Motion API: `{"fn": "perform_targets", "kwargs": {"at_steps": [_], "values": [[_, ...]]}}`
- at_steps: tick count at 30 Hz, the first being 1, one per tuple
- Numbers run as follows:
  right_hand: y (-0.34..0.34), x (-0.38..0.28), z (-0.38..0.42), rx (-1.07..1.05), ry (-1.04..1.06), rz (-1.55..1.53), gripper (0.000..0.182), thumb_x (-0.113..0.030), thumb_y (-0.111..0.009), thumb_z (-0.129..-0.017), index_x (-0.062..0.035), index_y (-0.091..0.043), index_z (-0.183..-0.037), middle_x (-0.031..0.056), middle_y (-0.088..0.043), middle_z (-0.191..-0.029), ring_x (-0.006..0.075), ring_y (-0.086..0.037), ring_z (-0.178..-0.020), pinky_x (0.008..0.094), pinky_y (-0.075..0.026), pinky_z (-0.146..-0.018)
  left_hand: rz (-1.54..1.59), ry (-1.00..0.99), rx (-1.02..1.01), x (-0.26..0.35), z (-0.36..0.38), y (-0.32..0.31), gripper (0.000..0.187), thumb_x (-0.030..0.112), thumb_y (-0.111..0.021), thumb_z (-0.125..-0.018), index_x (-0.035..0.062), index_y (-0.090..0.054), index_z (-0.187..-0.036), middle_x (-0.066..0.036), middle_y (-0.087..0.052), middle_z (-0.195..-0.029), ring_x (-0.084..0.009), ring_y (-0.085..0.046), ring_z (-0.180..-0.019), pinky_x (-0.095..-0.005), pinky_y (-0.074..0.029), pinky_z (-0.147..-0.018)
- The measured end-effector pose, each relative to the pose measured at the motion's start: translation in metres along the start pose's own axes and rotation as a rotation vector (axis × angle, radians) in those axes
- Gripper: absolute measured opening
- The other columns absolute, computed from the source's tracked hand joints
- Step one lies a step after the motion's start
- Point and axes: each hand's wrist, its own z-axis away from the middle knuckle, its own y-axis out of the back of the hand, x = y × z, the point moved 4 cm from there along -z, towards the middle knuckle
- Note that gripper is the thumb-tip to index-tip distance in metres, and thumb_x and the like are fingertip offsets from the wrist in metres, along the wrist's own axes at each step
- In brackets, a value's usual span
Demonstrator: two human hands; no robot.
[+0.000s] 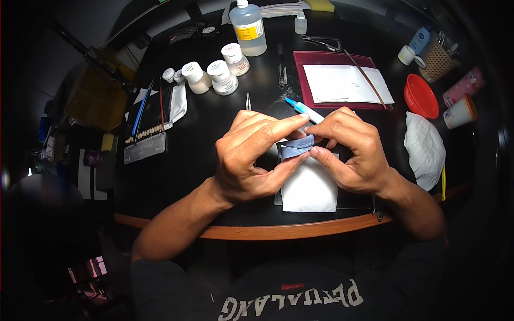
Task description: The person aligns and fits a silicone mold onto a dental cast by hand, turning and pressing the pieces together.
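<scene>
A blue-grey dental model, with upper and lower rows of teeth together, is held up over the table between both hands. My left hand grips it from the left, thumb below and fingers above. My right hand pinches its right end between thumb and fingers. Beneath it lies a folded white cloth or paper on a dark pad. A blue-and-white pen-like tube rests just behind the hands. The model's back and left side are partly covered by my fingers.
White-capped jars and a large bottle stand at the back left. A shade guide lies at left. Behind the hands is a maroon tray with white paper and a brush. A red bowl and a white pouch are at right.
</scene>
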Motion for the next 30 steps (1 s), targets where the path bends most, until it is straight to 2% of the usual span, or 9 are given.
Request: {"fn": "perform_targets", "kwargs": {"at_steps": [5, 14, 25, 30], "values": [[0.0009, -0.0005, -0.0004, -0.010, -0.003, 0.005, 0.026, -0.005, -0.085, -0.088, 0.0014, -0.079, -0.113, 0.0111, -0.074, -0.097, 0.0205, -0.068, -0.086, 0.0313, -0.059, -0.065, 0.001, 0.004, -0.001, -0.0001, 0.0002, -0.0001, 0.064, 0.001, -0.095, -0.070, -0.0016, -0.075, -0.131, -0.010, -0.082, -0.096, -0.0181, -0.076, -0.086, -0.0316, -0.050, -0.084], [0.0022, -0.0024, -0.0012, 0.019, 0.041, -0.015, 0.020, -0.007, -0.085, -0.088, 0.0016, -0.077, -0.104, 0.0115, -0.072, -0.090, 0.0223, -0.065, -0.081, 0.0341, -0.053, -0.065, 0.004, 0.088, -0.031, -0.0020, -0.0029, 0.0032, 0.059, 0.003, -0.093, -0.077, -0.0031, -0.073, -0.132, -0.013, -0.083, -0.099, -0.0182, -0.077, -0.089, -0.0310, -0.050, -0.088], [0.0057, -0.0015, -0.0010, 0.043, 0.064, -0.032, 0.021, -0.010, -0.086, -0.086, 0.0014, -0.075, -0.098, 0.0113, -0.069, -0.085, 0.0211, -0.061, -0.076, 0.0332, -0.049, -0.060, 0.037, 0.159, -0.072, -0.0062, -0.0014, 0.0004, 0.055, 0.004, -0.091, -0.082, -0.0029, -0.072, -0.133, -0.017, -0.083, -0.110, -0.0216, -0.079, -0.100, -0.0330, -0.052, -0.096], [0.0060, -0.0019, -0.0007, 0.055, 0.064, -0.015, 0.021, -0.010, -0.087, -0.085, 0.0013, -0.075, -0.098, 0.0111, -0.069, -0.084, 0.0203, -0.062, -0.076, 0.0321, -0.050, -0.058, 0.025, 0.165, -0.078, -0.0074, -0.0016, 0.0002, 0.054, 0.006, -0.092, -0.082, -0.0020, -0.073, -0.132, -0.018, -0.082, -0.113, -0.0228, -0.078, -0.104, -0.0324, -0.054, -0.093]]}}
